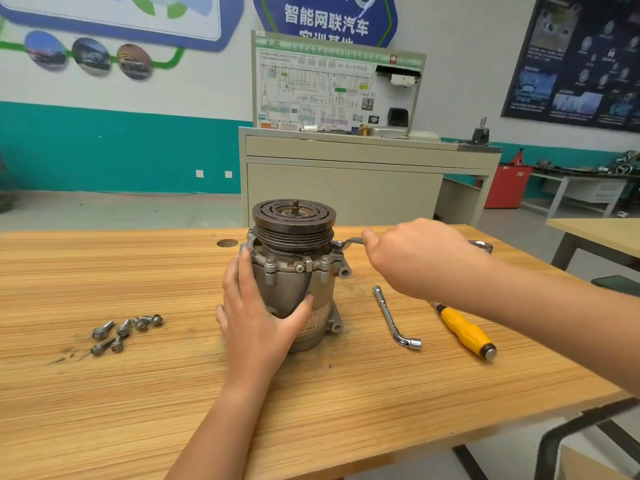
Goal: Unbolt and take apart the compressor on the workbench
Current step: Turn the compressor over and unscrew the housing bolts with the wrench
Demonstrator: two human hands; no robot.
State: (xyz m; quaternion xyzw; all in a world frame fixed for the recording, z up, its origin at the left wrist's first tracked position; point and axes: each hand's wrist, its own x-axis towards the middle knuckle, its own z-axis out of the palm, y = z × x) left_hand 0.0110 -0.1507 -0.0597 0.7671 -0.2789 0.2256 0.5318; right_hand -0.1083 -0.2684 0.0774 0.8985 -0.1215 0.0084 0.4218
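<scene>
A grey metal compressor [298, 289] stands upright on the wooden workbench [173, 393], its dark grooved pulley [293, 220] on top. My left hand [256, 306] wraps round the left side of its body, thumb across the front. My right hand [412, 254] grips the shaft of a silver wrench [349, 242]. That wrench's near end sits on a bolt at the right rim of the flange, and its far ring end [481, 244] sticks out past the hand. Two bolts [298, 263] stand in the front of the flange.
Several loose bolts [124, 330] lie on the bench to the left. An L-shaped socket wrench [394, 318] and a yellow-handled screwdriver [465, 330] lie to the right, under my right forearm. A beige training cabinet [363, 174] stands behind the bench, and another table [602, 237] at far right.
</scene>
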